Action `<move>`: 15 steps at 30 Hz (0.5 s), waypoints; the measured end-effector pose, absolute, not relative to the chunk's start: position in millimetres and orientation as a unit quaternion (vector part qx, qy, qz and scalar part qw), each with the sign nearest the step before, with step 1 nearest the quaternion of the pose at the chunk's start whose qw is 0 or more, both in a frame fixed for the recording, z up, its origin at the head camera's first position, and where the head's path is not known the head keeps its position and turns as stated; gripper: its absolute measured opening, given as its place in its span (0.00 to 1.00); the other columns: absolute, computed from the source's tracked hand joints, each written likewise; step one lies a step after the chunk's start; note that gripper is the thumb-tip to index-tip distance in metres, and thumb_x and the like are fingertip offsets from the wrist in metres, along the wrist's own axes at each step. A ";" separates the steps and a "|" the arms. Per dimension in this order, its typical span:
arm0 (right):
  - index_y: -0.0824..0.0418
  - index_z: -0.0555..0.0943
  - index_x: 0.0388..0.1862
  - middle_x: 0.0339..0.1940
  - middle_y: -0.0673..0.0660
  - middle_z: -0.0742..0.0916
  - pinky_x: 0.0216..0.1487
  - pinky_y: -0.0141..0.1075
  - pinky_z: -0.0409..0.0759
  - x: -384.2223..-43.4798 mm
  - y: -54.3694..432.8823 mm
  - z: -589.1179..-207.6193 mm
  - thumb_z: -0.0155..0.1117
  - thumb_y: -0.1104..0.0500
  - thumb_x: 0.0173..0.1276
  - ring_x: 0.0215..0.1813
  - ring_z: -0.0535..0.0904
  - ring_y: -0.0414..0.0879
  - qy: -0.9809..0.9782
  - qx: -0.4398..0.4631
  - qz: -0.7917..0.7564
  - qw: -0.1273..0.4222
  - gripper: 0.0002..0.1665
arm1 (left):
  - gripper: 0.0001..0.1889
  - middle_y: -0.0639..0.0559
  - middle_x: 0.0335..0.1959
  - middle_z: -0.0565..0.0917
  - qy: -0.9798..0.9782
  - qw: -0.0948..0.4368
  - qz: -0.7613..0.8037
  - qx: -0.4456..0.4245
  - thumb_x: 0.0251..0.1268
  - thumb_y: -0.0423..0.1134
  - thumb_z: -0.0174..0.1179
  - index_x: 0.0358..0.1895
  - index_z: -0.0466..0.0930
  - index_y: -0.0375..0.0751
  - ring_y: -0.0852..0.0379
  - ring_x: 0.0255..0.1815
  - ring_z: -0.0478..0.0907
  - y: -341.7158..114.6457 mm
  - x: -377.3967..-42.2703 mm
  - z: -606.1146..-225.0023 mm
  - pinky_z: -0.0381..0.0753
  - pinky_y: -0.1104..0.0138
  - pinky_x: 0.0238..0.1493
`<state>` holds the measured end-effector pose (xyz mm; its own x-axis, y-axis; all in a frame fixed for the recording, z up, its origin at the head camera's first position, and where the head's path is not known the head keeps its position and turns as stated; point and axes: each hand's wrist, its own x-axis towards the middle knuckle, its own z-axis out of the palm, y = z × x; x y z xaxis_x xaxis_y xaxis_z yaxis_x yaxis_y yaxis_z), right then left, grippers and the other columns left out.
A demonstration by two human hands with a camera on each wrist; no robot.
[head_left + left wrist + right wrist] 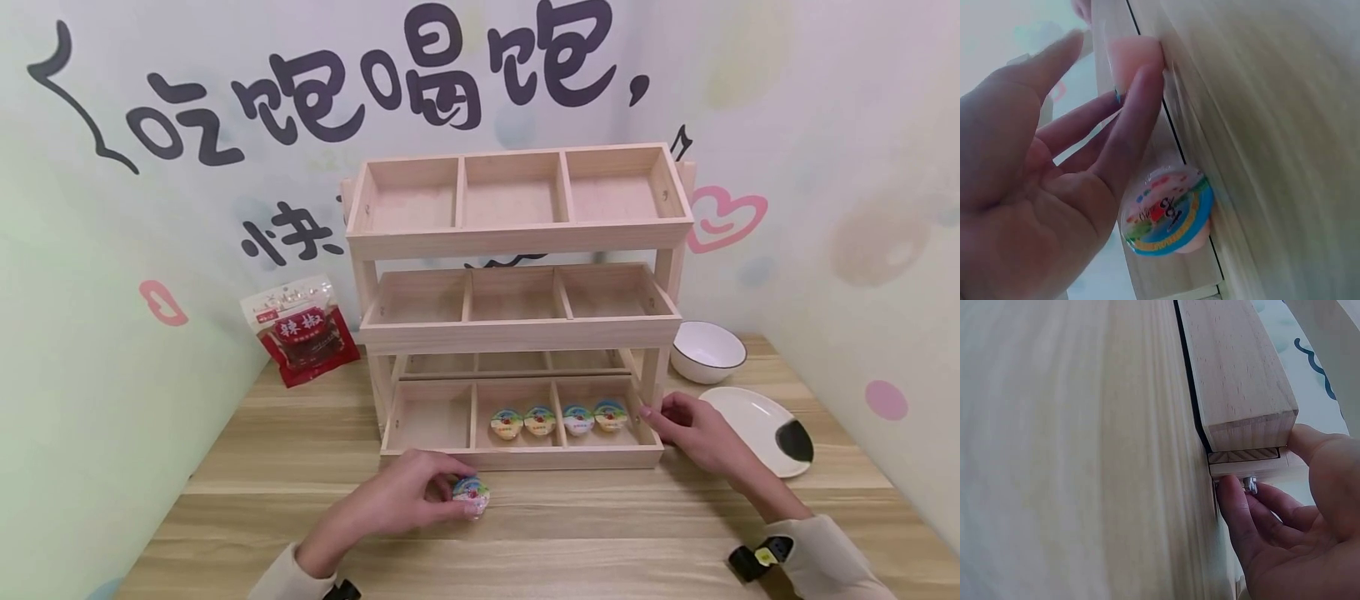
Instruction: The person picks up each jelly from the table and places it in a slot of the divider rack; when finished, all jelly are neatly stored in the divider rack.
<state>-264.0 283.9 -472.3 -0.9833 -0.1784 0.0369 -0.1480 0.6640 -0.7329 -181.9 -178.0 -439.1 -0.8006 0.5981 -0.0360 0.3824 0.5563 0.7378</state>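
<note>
My left hand pinches a small jelly cup with a printed lid, just in front of the lowest tray of a wooden shelf rack. In the left wrist view its pinkish body shows at the fingertips. A second jelly cup, with a blue-edged lid, lies close by the tray's front board, where the hand covers it in the head view. My right hand holds the right end of the lowest tray. Beside its fingers a metal bolt sticks out of the wood.
Several jelly cups sit in the lowest tray's middle and right compartments. A red chilli packet leans at the back left. Right of the rack stand a white bowl and an oval plate. The wall rises close behind.
</note>
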 end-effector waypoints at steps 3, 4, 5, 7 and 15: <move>0.65 0.83 0.57 0.48 0.58 0.92 0.45 0.31 0.79 -264.7 284.5 -472.5 0.64 0.39 0.82 0.47 0.83 0.45 0.912 -0.090 -0.400 0.021 0.28 | 0.27 0.51 0.51 0.90 0.876 0.135 0.360 0.292 0.67 0.50 0.78 0.63 0.87 0.38 0.68 0.39 0.84 -173.5 -181.1 -439.4 0.86 0.75 0.40; 0.65 0.83 0.57 0.48 0.58 0.92 0.45 0.31 0.79 -264.8 284.6 -472.4 0.64 0.39 0.82 0.47 0.83 0.45 0.912 -0.090 -0.400 0.022 0.29 | 0.28 0.50 0.54 0.90 0.877 0.132 0.355 0.295 0.67 0.50 0.78 0.64 0.87 0.38 0.68 0.39 0.84 -172.1 -180.9 -439.8 0.87 0.75 0.39; 0.65 0.83 0.57 0.49 0.58 0.91 0.45 0.32 0.79 -265.0 284.7 -472.4 0.64 0.39 0.82 0.47 0.83 0.45 0.912 -0.089 -0.400 0.023 0.29 | 0.28 0.49 0.56 0.90 0.878 0.129 0.350 0.298 0.67 0.49 0.78 0.64 0.87 0.38 0.68 0.39 0.84 -170.6 -180.8 -440.2 0.87 0.75 0.39; 0.64 0.83 0.57 0.48 0.57 0.91 0.45 0.32 0.79 -265.1 285.1 -472.6 0.64 0.39 0.82 0.47 0.82 0.46 0.912 -0.088 -0.399 0.024 0.29 | 0.28 0.47 0.59 0.90 0.880 0.128 0.345 0.302 0.67 0.48 0.78 0.65 0.86 0.37 0.68 0.38 0.84 -168.4 -180.8 -441.0 0.86 0.75 0.39; 0.65 0.82 0.58 0.48 0.57 0.91 0.44 0.33 0.79 -262.9 284.3 -472.9 0.64 0.39 0.81 0.46 0.81 0.46 0.912 -0.084 -0.399 0.032 0.29 | 0.27 0.46 0.60 0.90 0.890 0.083 0.316 0.319 0.71 0.46 0.74 0.68 0.85 0.38 0.73 0.39 0.82 -161.6 -177.4 -439.8 0.85 0.76 0.40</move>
<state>-262.9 284.3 -472.9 -0.9838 -0.1793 0.0086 -0.1281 0.6673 -0.7337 -177.4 -161.6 -439.8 -0.7834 0.6192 0.0542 0.5147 0.5975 0.6149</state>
